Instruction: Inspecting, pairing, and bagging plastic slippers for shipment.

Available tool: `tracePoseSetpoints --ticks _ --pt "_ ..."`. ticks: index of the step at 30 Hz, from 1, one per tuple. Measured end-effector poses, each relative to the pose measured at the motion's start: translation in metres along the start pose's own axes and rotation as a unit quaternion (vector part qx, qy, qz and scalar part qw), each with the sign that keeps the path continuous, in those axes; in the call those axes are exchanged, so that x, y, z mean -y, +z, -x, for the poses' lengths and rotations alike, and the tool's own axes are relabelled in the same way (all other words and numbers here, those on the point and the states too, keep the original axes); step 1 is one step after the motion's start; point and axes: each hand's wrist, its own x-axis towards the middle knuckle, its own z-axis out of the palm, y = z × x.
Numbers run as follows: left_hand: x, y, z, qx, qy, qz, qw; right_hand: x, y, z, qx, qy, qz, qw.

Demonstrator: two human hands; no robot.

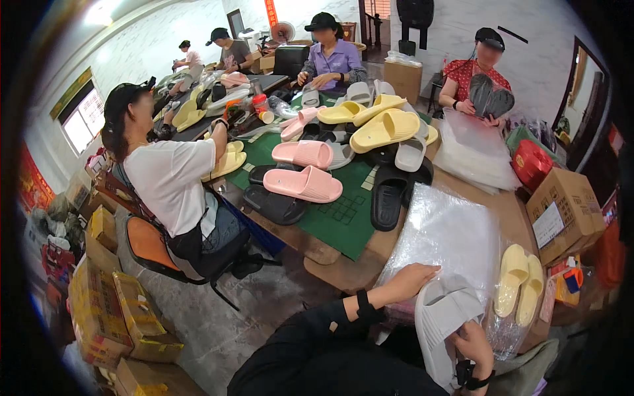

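Light grey slide slippers (437, 330), apparently a pair with one partly behind the other, are held at the lower right over the table's near edge. My right hand (473, 344) is closed around their side, with some fingers hidden at the strap. Just beyond the toe end, my left hand (411, 282) lies over clear plastic bags (439, 231). Its fingers are pressed together, and what they pinch, if anything, is hidden. To the right, a pair of yellow slippers (514, 277) rests on clear plastic.
Pink slippers (304, 183), black slippers (388, 198) and yellow slippers (386, 131) are heaped on a green mat (330, 228). A co-worker in white (175, 175) sits left; others work farther back. A cardboard box (566, 214) stands right, with more bags (472, 152) near it.
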Motion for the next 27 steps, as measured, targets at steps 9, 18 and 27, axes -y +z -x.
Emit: tracePoseSetpoints --ticks 9,18,27 --pt "-0.021 0.02 0.01 -0.035 0.072 -0.209 0.975 0.013 0.016 0.002 -0.153 0.014 0.146 0.977" --pt "-0.044 0.027 0.023 0.015 0.085 -0.239 0.967 0.031 0.029 -0.033 -0.244 -0.023 0.199 0.949" --pt "-0.022 0.008 0.026 -0.034 0.064 -0.272 0.96 0.021 0.031 -0.032 -0.329 -0.04 0.156 0.931"
